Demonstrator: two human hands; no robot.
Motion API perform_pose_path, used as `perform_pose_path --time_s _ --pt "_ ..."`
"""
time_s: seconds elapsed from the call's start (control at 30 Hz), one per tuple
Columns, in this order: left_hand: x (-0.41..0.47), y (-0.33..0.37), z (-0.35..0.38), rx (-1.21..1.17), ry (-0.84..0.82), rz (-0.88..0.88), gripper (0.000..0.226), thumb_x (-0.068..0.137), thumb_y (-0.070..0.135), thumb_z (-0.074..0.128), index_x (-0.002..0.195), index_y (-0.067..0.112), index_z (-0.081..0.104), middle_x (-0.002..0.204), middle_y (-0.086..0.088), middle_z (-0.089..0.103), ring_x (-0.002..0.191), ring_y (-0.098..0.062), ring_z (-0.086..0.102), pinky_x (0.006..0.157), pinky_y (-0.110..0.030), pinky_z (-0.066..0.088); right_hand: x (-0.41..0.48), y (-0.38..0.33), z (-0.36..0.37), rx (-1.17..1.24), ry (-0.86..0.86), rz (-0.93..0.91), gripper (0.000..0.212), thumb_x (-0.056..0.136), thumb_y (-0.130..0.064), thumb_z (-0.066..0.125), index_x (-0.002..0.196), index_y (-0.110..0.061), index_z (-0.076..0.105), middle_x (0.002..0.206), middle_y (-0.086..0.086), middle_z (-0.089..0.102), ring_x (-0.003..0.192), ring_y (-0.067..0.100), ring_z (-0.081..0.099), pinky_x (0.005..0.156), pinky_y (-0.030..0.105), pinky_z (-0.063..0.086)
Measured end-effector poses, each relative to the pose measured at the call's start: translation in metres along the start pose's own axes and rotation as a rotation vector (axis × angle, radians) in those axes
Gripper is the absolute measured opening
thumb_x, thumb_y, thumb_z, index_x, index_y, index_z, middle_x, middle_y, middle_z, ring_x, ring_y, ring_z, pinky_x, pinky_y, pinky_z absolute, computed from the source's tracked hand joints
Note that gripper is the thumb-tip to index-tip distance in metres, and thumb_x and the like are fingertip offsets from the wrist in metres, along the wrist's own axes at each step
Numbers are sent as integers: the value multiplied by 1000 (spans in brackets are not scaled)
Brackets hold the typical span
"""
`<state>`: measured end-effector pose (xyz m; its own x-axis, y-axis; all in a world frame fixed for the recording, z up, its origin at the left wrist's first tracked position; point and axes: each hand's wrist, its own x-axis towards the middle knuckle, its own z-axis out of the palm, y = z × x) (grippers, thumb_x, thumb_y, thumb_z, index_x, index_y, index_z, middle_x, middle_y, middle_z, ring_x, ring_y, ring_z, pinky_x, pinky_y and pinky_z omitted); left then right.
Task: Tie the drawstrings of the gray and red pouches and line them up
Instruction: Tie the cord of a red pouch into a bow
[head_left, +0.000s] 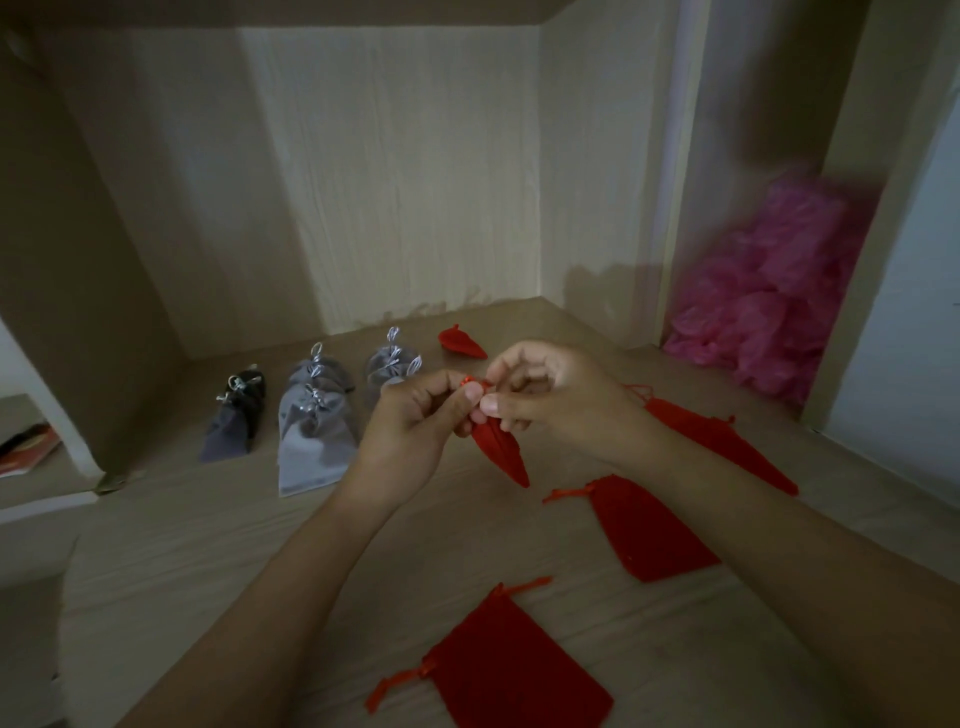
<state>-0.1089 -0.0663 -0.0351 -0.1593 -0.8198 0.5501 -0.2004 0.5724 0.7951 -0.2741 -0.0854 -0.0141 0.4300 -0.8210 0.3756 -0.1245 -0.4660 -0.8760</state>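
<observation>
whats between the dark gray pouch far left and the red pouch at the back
Head view: tied light gray pouches, a cluster beside the dark gray pouch, then one more partly behind the left hand, before the red pouch.

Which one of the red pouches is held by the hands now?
The narrow red pouch, pinched at its neck by the left hand and the right hand; the other red ones lie on the table.

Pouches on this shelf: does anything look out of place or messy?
Nothing looks damaged or spilled. The gray pouches sit tied in a row at the back, but three red pouches lie flat and scattered in front, at differing angles, drawstrings loose. The left hand and right hand hold a fourth red pouch.
</observation>
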Motion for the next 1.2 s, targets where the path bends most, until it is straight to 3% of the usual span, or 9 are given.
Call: perform_pose_path --time_s 0.27,0.47,0.63,0.83,1.07,1.2 --pt "-2 8 5 -117 -69 -103 20 90 5 51 74 2 61 61 5 63 57 -3 52 59 -15 45 0 0 -15 106 -184 86 16 82 -2 68 85 -13 58 77 13 64 59 11 61 61 22 52" --pt "-3 7 4 -271 -66 -154 16 85 15 61 73 4 60 61 6 61 56 -4 51 60 -15 45 0 -1 -12 176 -162 121 15 81 -2 68 82 -13 58 69 4 63 55 6 59 57 18 49" --pt "-3 1 8 -337 -88 -173 17 87 20 54 75 7 56 64 4 58 60 -5 49 62 -16 45 0 -1 -11 208 -142 127 13 79 -4 71 77 -13 62 69 5 66 58 8 60 59 18 50" --pt "-1 2 7 -304 -19 -188 16 82 19 54 79 5 61 62 3 61 56 -4 51 58 -14 46 -2 -2 -6 157 -64 96 10 80 -1 70 78 -8 63 72 11 68 62 13 61 58 18 51" --pt "0 2 2 -253 99 -157 18 79 19 59 75 3 67 62 2 64 59 -5 53 62 -18 48 -1 -6 1 53 69 34 14 78 -2 73 85 -9 64 63 -2 65 55 8 62 55 18 50" --pt "-4 1 9 -206 202 -88 19 84 17 59 83 2 71 71 -8 69 67 -15 62 68 -26 52 -2 -5 9 -4 69 62 6 83 -9 70 89 -10 71 62 1 65 57 8 60 59 16 51"
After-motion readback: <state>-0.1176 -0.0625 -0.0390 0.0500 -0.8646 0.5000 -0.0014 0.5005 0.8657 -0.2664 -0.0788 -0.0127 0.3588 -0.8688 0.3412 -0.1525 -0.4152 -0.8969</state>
